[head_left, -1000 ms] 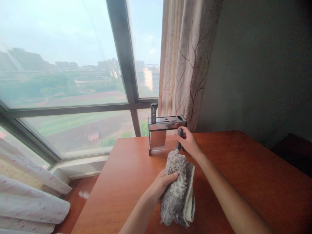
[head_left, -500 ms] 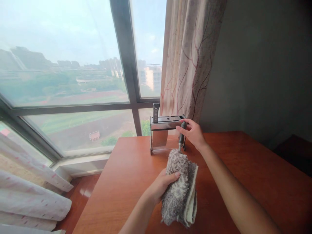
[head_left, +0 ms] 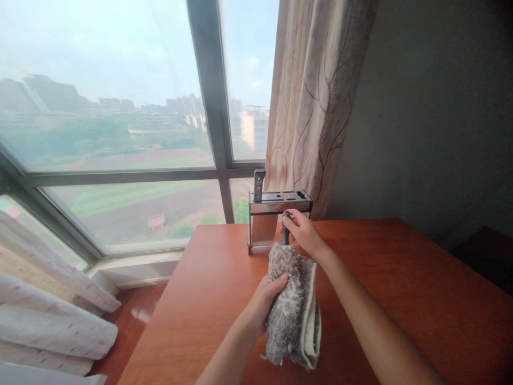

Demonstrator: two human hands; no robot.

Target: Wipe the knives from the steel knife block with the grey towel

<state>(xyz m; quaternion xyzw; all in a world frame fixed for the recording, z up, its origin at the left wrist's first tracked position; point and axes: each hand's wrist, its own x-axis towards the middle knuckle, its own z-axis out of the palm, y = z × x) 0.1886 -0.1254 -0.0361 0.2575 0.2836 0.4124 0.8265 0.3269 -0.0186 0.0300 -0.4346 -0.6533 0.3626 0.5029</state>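
My left hand (head_left: 266, 299) is closed around a folded, fluffy grey cloth (head_left: 288, 310) with pale inner layers, its thumb pressed on the front. Out of the cloth's top rises a ribbed dark handle (head_left: 286, 230) of a tool; its metal part is hidden in the folds, so its kind cannot be told. The fingers of my right hand (head_left: 300, 229) pinch that handle near its top end. Just behind stands a slotted metal-topped rack (head_left: 280, 204) with see-through sides. A black riveted handle (head_left: 259, 185), like a knife's, sticks up from the rack's left end.
The reddish-brown wooden table (head_left: 200, 299) lies below both hands. Beyond its far edge are a window frame (head_left: 218, 107) and a patterned curtain (head_left: 308, 107). A pale curtain (head_left: 48, 321) hangs at the lower left, beside a grey wall-side window sill (head_left: 136, 267).
My right hand and the dark handle have moved left and down, away from the rack's right end. The bit of metal shaft seen before has sunk into the cloth, which has shifted slightly left.
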